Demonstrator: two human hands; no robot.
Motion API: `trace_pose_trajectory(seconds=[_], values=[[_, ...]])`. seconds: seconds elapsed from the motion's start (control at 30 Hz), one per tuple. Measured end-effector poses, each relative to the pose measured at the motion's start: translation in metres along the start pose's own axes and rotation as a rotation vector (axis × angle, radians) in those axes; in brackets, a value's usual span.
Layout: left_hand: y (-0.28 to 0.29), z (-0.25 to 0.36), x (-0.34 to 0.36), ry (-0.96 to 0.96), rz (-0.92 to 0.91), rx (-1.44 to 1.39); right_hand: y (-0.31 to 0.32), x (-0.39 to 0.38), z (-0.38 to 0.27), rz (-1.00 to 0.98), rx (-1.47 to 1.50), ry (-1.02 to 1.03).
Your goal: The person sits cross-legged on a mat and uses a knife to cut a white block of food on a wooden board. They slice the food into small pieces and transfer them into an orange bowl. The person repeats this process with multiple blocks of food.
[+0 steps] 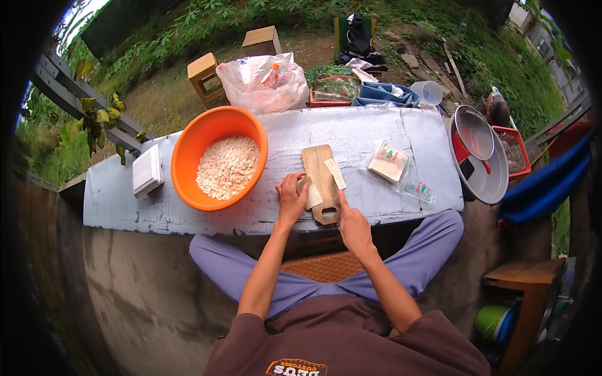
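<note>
A small wooden cutting board [321, 164] lies on the table in front of me, its handle with a hole toward me. My left hand [293, 195] is at the board's left edge, fingers curled over a pale, flat piece like stacked wrapper sheets [313, 195], pressing it down. My right hand [355, 227] is closed around the handle of a knife [335, 173]. Its broad, pale-looking blade points away from me over the board's right edge, apart from the piece under my left fingers. Most of the handle is hidden in my grip.
An orange basin [179, 164] of pale flakes stands left, beside a white container [147, 171]. To the right lie a plastic-wrapped stack of square sheets [389, 161] and an empty-looking packet [419, 189]. A plastic bag [260, 88], blue cloth [382, 95] and metal basin [492, 172] border the table.
</note>
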State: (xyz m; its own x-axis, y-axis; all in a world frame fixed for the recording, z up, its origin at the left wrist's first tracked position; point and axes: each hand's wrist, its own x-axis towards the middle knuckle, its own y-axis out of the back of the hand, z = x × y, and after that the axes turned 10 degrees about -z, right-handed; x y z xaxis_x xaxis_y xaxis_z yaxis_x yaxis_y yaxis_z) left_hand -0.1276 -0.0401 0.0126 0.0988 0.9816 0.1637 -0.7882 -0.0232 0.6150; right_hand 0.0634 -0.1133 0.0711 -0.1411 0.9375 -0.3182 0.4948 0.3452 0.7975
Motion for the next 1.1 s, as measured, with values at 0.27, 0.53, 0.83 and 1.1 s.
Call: trace_pose_trajectory(seconds=[0.27,0.53,0.83,1.1], values=[[-0.013,0.014,0.025,-0.038,0.01,-0.245,0.012,0.003,0.003,0.03,0.027,0.031],[-0.018,0.003,-0.013,-0.19,0.097,0.115,0.013,0.034,0.007,0.062,-0.036,0.048],[-0.012,-0.001,-0.028,-0.073,-0.007,0.138,-0.007,0.008,0.003,0.223,0.31,0.25],[-0.016,0.009,-0.023,-0.178,0.105,0.326,-0.012,0.0,-0.007,0.222,0.287,0.143]])
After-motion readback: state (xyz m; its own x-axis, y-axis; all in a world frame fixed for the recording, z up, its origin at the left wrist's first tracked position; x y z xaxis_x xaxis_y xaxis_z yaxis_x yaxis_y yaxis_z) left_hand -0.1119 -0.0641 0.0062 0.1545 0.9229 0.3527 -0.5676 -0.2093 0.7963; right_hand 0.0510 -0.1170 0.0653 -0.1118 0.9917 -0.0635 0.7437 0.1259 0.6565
